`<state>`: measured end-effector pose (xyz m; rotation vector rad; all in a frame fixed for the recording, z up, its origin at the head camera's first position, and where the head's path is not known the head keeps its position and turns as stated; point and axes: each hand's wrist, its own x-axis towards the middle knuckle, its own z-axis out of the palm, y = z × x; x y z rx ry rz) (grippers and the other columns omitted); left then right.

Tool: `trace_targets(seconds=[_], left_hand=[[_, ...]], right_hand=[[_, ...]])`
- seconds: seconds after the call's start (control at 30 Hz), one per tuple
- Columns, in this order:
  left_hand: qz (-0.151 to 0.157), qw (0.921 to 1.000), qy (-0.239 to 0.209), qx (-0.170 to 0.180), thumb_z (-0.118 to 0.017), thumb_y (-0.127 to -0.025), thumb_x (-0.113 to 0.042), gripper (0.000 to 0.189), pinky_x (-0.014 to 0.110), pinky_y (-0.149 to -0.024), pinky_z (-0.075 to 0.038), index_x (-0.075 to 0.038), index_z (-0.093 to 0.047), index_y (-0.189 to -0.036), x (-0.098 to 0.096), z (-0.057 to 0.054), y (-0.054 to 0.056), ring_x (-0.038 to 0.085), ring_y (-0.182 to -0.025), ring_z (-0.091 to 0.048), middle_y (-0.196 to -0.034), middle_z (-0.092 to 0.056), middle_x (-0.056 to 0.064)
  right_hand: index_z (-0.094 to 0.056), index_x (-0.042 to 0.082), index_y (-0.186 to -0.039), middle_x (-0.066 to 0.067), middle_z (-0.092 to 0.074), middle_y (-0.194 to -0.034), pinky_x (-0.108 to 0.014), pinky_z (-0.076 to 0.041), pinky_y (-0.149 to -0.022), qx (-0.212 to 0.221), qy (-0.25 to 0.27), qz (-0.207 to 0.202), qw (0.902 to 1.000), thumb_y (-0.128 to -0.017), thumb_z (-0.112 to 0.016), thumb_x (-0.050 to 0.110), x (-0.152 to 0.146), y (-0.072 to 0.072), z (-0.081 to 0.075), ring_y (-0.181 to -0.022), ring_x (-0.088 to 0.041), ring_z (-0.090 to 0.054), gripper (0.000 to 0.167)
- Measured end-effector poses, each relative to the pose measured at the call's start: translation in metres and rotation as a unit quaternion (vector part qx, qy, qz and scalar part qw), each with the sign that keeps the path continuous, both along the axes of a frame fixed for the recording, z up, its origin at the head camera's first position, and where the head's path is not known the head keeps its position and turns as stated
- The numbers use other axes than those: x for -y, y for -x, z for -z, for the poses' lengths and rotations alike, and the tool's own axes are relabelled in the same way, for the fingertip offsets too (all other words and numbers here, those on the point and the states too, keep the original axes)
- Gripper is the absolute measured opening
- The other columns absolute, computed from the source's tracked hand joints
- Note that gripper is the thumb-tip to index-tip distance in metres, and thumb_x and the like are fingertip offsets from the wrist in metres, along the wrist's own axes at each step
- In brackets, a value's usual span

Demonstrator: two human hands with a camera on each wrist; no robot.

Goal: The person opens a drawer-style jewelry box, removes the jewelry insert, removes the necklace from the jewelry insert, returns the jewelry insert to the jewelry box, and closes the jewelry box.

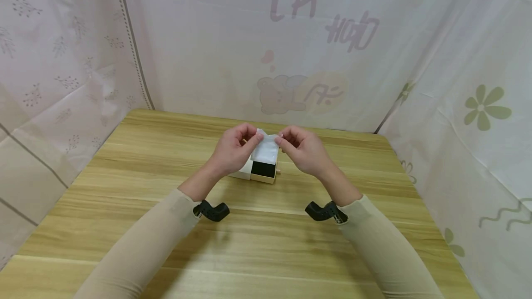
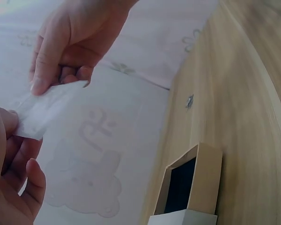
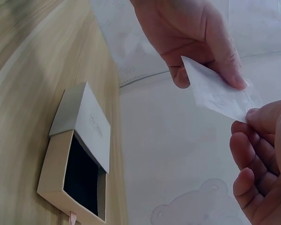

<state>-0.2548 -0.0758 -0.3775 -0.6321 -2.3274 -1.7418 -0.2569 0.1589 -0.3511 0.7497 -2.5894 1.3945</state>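
Both hands pinch a small white plastic pouch by its upper corners, above the table. The left hand grips one corner between thumb and fingers; the right hand grips the other the same way. In the right wrist view the pouch looks partly see-through near the right thumb. Behind and below it lies a small drawer box, its tray pulled partway out of a white sleeve. A black lining shows inside the tray, and a pink ribbon tab sticks out at its end.
The wooden table carries the box near its far half. A small shiny scrap lies on the wood beyond the box in the left wrist view. Printed curtains hang round the back and sides. A black wrist camera mount sits on each forearm.
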Motion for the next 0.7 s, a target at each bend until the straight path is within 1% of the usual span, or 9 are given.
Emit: trace_targets(seconds=[0.1, 0.23, 0.33, 0.43, 0.57, 0.63, 0.7], left_hand=[[0.004, 1.0, 0.002, -0.005, -0.066, -0.112, -0.024, 0.018, 0.026, -0.062, -0.048, -0.008, -0.072, -0.109, -0.0007, -0.0011, -0.0005, 0.022, -0.073, -0.058, -0.093, -0.071, 0.006], [0.002, 0.9999, -0.005, -0.011, -0.066, -0.112, -0.026, 0.021, 0.025, -0.064, -0.048, -0.006, -0.073, -0.114, -0.0028, -0.0005, 0.0003, 0.021, -0.075, -0.059, -0.095, -0.072, 0.007], [0.0, 0.9999, -0.015, -0.004, -0.068, -0.111, -0.026, 0.022, 0.024, -0.065, -0.05, -0.005, -0.074, -0.117, -0.0039, 0.0026, 0.0016, 0.02, -0.078, -0.06, -0.098, -0.073, 0.008], [-0.002, 0.9998, -0.021, 0.003, -0.069, -0.11, -0.025, 0.021, 0.025, -0.066, -0.051, -0.006, -0.074, -0.117, -0.0035, 0.0044, 0.0019, 0.021, -0.079, -0.061, -0.099, -0.073, 0.008], [0.008, 1.0, 0.003, -0.003, -0.068, -0.111, -0.026, 0.021, 0.027, -0.067, -0.053, -0.007, -0.074, -0.116, -0.002, 0.0035, 0.0013, 0.021, -0.079, -0.064, -0.1, -0.075, 0.007], [0.019, 0.9996, 0.02, -0.003, -0.068, -0.111, -0.028, 0.021, 0.028, -0.068, -0.054, -0.008, -0.075, -0.116, -0.0021, 0.0032, 0.0005, 0.021, -0.08, -0.065, -0.101, -0.076, 0.006], [0.029, 0.9992, 0.026, 0.002, -0.067, -0.112, -0.03, 0.023, 0.029, -0.07, -0.055, -0.01, -0.075, -0.118, -0.0027, 0.0031, -0.0002, 0.02, -0.081, -0.066, -0.102, -0.076, 0.005]], right_hand=[[-0.074, 0.006, -0.109, -0.01, -0.068, -0.088, -0.026, -0.043, -0.059, -0.005, 0.005, -0.006, 1.0, -0.11, -0.069, 0.02, 0.0, -0.0006, -0.001, -0.071, -0.019, -0.056, 0.015], [-0.074, 0.006, -0.111, -0.012, -0.067, -0.089, -0.026, -0.043, -0.06, 0.005, 0.012, 0.0, 0.9999, -0.11, -0.068, 0.022, -0.0003, 0.0004, -0.0014, -0.072, -0.02, -0.056, 0.017], [-0.074, 0.007, -0.112, -0.014, -0.068, -0.09, -0.027, -0.045, -0.062, 0.012, 0.009, 0.005, 0.9999, -0.11, -0.069, 0.024, -0.0007, 0.0015, 0.0001, -0.074, -0.021, -0.059, 0.018], [-0.075, 0.009, -0.112, -0.012, -0.07, -0.092, -0.028, -0.048, -0.064, 0.016, 0.003, 0.005, 0.9999, -0.109, -0.07, 0.026, -0.0004, 0.0009, 0.0005, -0.076, -0.023, -0.061, 0.018], [-0.077, 0.014, -0.114, -0.005, -0.072, -0.097, -0.03, -0.051, -0.067, 0.025, -0.009, 0.002, 0.9996, -0.107, -0.073, 0.029, 0.001, 0.0, -0.0001, -0.079, -0.024, -0.062, 0.017], [-0.078, 0.015, -0.115, -0.004, -0.073, -0.099, -0.03, -0.051, -0.067, 0.027, -0.011, -0.006, 0.9996, -0.107, -0.074, 0.029, 0.0017, -0.0004, -0.0001, -0.079, -0.024, -0.061, 0.016], [-0.079, 0.015, -0.116, -0.006, -0.074, -0.101, -0.029, -0.049, -0.067, 0.029, -0.004, -0.013, 0.9995, -0.108, -0.073, 0.027, 0.0019, -0.0006, 0.0005, -0.078, -0.023, -0.059, 0.016]])
